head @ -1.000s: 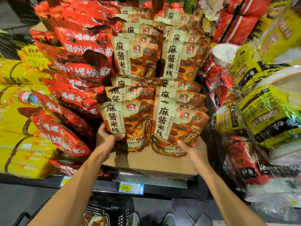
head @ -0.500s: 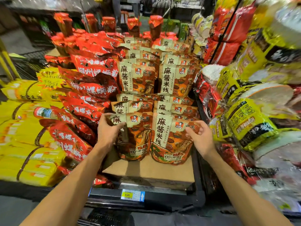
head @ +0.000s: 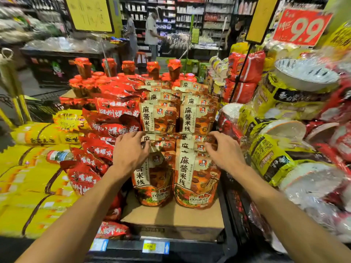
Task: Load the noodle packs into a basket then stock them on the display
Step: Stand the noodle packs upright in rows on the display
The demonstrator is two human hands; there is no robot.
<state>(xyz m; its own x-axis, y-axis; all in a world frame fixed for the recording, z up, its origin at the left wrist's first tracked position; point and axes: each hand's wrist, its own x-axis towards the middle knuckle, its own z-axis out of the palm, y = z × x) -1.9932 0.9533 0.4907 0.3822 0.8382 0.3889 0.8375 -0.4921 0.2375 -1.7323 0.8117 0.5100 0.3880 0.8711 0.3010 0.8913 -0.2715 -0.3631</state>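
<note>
Head view: both your arms are out over the display. Your left hand (head: pixel 130 151) lies on the top edge of the front-left brown-and-orange stand-up noodle pack (head: pixel 153 179), fingers curled over its upper-left corner and touching the packs behind. Your right hand (head: pixel 225 150) is at the top of the front-right brown-and-orange noodle pack (head: pixel 195 179), fingers bent and spread, tips on the packs of the next row; can't tell if it's actually pinching anything. Both front packs stand upright, side by side, touching, on a flat brown cardboard box (head: pixel 174 217) at the shelf front. More of the same packs rise in rows behind them (head: pixel 178 118). Red glossy pouches w/ white lettering (head: pixel 114 126) are stacked just left, yellow plastic bags (head: pixel 32 179) further left. Right side: yellow-and-black wrapped bowl sets (head: pixel 273 158). Red-capped jars (head: pixel 129 67) stand at the back. Shelf-edge yellow price tag (head: pixel 154 246) sits below the box, a red 9.9 sign (head: pixel 302 27) top right. Edges are blurry.
</note>
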